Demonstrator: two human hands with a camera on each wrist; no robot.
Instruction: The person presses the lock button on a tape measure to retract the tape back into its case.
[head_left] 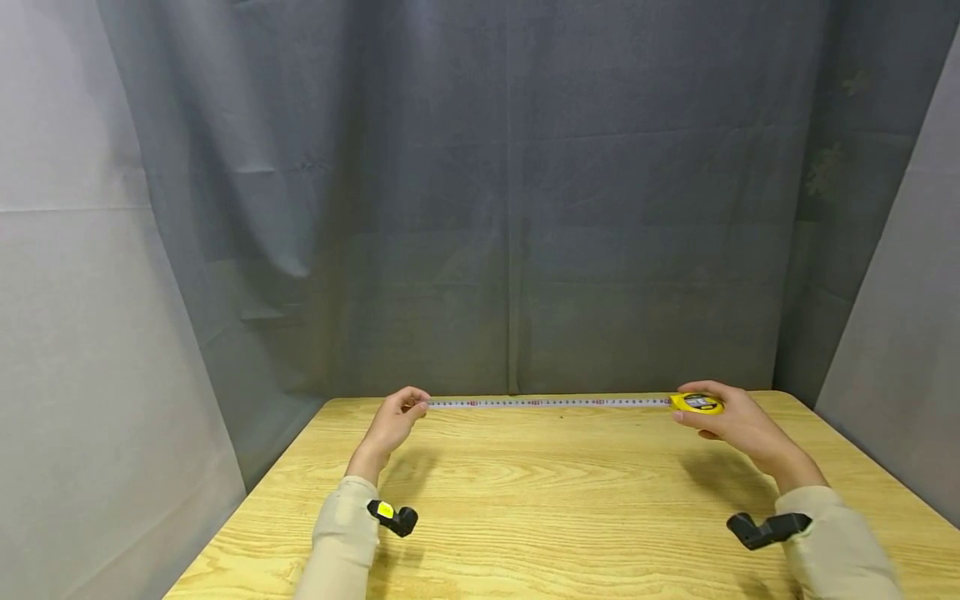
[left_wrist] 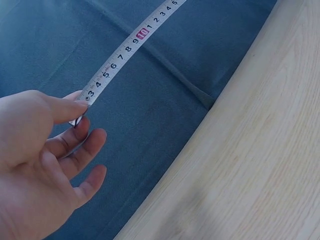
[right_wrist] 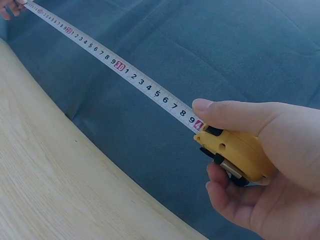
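Note:
A white measuring tape blade [head_left: 547,402] stretches level above the far edge of the wooden table [head_left: 525,500]. My left hand [head_left: 396,421] pinches the blade's metal end hook [left_wrist: 79,119] between thumb and forefinger, the other fingers loosely spread. My right hand [head_left: 731,421] grips the yellow tape measure case [head_left: 697,404], thumb on top, fingers curled underneath [right_wrist: 235,160]. In the right wrist view the blade [right_wrist: 115,62] reads close to 40 at the case mouth. In the left wrist view the blade [left_wrist: 127,50] runs up and to the right from my fingers.
Grey-blue cloth [head_left: 510,208] hangs behind the table and fills the background of both wrist views. Pale panels [head_left: 75,333] stand at left and right. Black wrist camera mounts [head_left: 393,517] sit on both beige sleeves. The table's rounded far edge [left_wrist: 220,115] lies just below the tape.

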